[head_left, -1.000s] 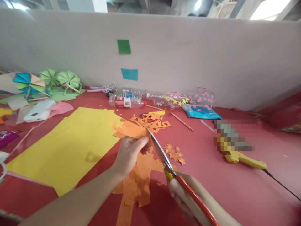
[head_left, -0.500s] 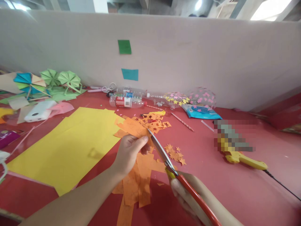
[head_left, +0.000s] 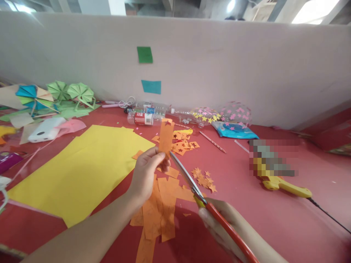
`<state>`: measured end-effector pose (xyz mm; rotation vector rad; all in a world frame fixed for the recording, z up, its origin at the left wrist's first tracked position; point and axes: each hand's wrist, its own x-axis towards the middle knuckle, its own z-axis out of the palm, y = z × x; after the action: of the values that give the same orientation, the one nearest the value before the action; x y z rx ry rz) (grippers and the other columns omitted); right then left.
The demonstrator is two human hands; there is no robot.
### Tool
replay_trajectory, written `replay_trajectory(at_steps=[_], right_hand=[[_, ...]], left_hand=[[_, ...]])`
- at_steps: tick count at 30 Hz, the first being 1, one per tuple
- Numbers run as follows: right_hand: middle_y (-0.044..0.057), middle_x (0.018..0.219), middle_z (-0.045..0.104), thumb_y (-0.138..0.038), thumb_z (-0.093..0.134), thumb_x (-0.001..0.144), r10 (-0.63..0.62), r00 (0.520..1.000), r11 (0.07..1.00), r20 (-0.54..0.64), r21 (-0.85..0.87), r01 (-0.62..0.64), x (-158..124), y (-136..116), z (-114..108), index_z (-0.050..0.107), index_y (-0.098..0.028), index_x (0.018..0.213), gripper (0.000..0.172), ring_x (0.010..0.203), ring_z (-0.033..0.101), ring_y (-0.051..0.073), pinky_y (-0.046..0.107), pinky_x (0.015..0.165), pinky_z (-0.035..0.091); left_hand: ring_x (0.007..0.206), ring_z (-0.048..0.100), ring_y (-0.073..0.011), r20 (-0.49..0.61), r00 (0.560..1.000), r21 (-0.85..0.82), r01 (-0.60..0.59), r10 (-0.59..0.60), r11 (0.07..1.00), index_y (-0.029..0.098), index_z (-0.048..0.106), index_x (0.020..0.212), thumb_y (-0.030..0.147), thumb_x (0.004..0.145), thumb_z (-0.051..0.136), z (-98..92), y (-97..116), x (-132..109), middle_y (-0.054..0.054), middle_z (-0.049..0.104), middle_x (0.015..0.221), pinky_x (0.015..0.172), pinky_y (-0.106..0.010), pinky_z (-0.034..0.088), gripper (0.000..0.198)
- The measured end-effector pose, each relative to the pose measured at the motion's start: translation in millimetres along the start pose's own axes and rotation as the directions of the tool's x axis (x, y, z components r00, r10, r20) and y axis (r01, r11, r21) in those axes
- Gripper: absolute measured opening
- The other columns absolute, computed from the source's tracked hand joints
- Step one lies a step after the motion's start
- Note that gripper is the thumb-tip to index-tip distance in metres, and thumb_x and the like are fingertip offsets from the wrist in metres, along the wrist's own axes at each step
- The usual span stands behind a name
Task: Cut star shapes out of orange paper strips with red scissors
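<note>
My left hand [head_left: 148, 171] pinches the lower end of an orange paper strip [head_left: 166, 137], which stands upright with a star-shaped cut near its top. My right hand [head_left: 225, 223] is closed around the red and yellow handles of the scissors [head_left: 189, 179]. The scissor blades look closed together, their tip beside the strip's lower right edge. Beneath my hands lie several orange paper strips [head_left: 155, 215]. A small pile of orange paper stars [head_left: 203, 179] rests right of the blades, and orange scraps with star holes [head_left: 182, 144] lie beyond it.
Yellow paper sheets [head_left: 90, 171] spread over the red table at left. Plastic bottles [head_left: 145, 117], star-covered clear domes [head_left: 236, 113] and a blue packet [head_left: 234, 130] line the wall. A yellow-handled tool [head_left: 287, 187] with a cord lies right. Folded paper fans [head_left: 80, 92] stand far left.
The orange strip in my left hand has turned from lying leftward to standing upright. A smaller orange piece now lies below my left hand. My right hand and the scissors have barely moved.
</note>
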<state>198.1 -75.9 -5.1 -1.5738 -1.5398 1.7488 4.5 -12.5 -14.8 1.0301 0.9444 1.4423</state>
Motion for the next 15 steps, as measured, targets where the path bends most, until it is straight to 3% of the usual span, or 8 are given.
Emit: replay_trajectory(at_steps=[8,15], right_hand=[[-0.008,0.049,0.033,-0.076,0.040,0.082,-0.144,0.987,0.985,0.079,-0.086,0.150,0,7,-7,0.037,-0.022,0.067,0.057,0.042,0.028,0.006,0.021,0.038,0.020],[-0.009,0.050,0.033,-0.071,0.044,0.085,-0.145,0.979,0.982,0.140,-0.098,0.160,-2,1,-14,0.037,-0.021,0.068,0.053,0.043,0.028,0.006,0.020,0.040,0.021]], left_hand=[[0.057,0.052,-0.0096,-0.010,0.999,0.102,-0.039,0.040,0.994,0.018,0.054,0.064,0.025,0.083,0.054,-1.5,-2,0,0.002,0.057,0.061,0.056,-0.023,0.041,0.020],[0.055,0.051,-0.0094,0.009,0.999,0.132,-0.035,0.034,0.991,0.018,0.052,0.064,0.025,0.081,0.053,-0.5,-1,0,0.003,0.053,0.058,0.054,-0.023,0.041,0.019]])
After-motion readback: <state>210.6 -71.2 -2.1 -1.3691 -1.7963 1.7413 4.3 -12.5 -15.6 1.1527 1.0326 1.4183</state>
